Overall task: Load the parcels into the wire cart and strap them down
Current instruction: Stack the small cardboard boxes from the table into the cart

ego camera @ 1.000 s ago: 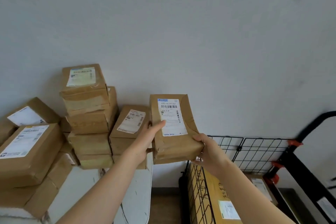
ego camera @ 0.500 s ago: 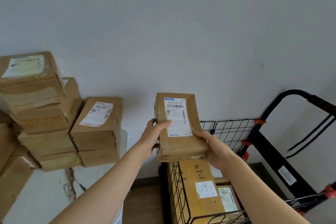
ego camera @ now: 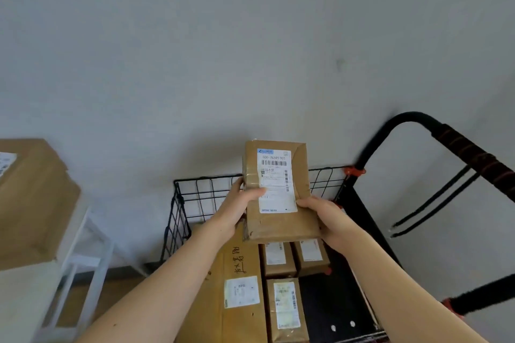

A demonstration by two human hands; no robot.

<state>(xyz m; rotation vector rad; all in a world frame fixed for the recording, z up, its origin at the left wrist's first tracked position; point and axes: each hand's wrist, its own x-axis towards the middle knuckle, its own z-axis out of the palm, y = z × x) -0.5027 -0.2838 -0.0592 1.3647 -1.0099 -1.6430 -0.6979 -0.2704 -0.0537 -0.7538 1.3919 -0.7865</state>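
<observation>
I hold a brown parcel (ego camera: pixel 278 192) with a white barcode label in the air above the black wire cart (ego camera: pixel 195 195). My left hand (ego camera: pixel 237 209) grips its left edge, thumb lying across the label. My right hand (ego camera: pixel 326 217) grips its lower right corner. Inside the cart lie a large flat box (ego camera: pixel 239 287) with handwriting and three smaller parcels (ego camera: pixel 284 306) beside it. Two black straps (ego camera: pixel 434 203) hang from the cart's handle (ego camera: pixel 459 145).
A stack of brown parcels (ego camera: pixel 33 198) sits on a white table (ego camera: pixel 69 273) at the left. A plain grey wall stands behind the cart. Part of the cart's black floor (ego camera: pixel 331 301) shows at the right of the parcels.
My view and both hands swung right, from the parcel stacks on the table to over the cart. The held parcel now hangs above the cart's load.
</observation>
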